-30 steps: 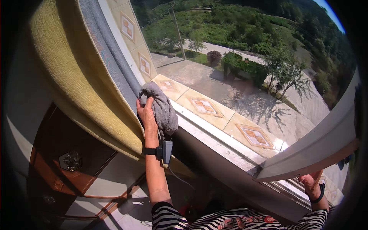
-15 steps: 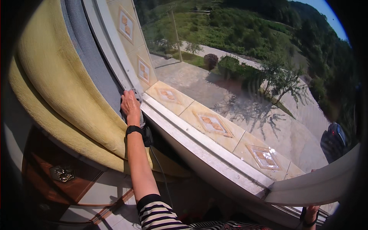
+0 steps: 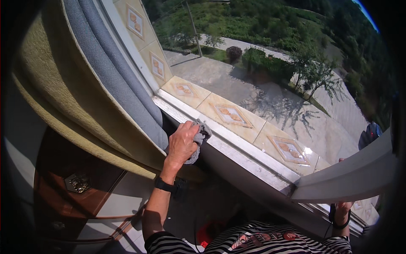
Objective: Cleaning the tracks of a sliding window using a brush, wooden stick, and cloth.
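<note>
My left hand [image 3: 182, 144] is closed on a bunched grey cloth [image 3: 203, 129]. It presses the cloth against the white window track [image 3: 237, 154], near the track's far left end. The track surface between the cloth and the corner looks wet. At the lower right, my right hand [image 3: 344, 206] is mostly hidden behind the white window sash [image 3: 338, 186]. Only its lower part shows below the sash, and a fingertip shows above the sash's upper edge. Whether it grips the sash cannot be seen.
Yellow and grey curtains [image 3: 122, 108] hang left of the track. Below them stands a brown and white cabinet [image 3: 67, 169]. A tiled outer ledge [image 3: 258, 127] with diamond patterns runs beyond the track. Outside lie a paved yard [image 3: 220, 80] and trees. Something red [image 3: 205, 235] sits low by my body.
My left hand has moved right and nearer along the track with the cloth, away from the corner. The curtain has shifted, uncovering more of the track's end. My right hand stays behind the sash.
</note>
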A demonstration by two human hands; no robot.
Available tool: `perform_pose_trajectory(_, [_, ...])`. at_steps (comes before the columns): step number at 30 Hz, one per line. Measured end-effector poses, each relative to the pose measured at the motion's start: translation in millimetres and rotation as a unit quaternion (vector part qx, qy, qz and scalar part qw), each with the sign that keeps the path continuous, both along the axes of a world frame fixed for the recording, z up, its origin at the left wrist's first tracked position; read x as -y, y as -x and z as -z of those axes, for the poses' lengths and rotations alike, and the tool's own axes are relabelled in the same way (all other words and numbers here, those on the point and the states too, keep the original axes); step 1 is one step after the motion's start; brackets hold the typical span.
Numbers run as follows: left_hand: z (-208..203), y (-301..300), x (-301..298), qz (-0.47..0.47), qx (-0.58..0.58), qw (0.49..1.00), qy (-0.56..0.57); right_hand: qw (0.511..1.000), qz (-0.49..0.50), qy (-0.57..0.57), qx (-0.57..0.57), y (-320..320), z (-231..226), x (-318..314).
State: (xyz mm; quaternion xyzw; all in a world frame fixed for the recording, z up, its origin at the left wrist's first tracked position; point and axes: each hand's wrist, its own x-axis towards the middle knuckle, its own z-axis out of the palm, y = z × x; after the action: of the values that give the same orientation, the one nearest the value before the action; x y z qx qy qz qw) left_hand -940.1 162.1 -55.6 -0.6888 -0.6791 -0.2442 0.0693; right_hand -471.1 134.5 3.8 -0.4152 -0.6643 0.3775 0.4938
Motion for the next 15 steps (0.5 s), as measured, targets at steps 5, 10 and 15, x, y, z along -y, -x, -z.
perform_pose_trajectory(5, [10,-24,15,0.124,0.121,0.985,-0.026,1.0,-0.009,-0.008,-0.024,5,2,5])
perform_pose_trajectory(10, [18,87,-25,-0.09,0.009,0.993,-0.081,1.0,0.01,-0.007,-0.026,-1,2,17])
perform_pose_trajectory(15, [43,188,-67,-0.321,-0.022,0.942,-0.096,1.0,0.01,0.004,-0.015,-1,3,20])
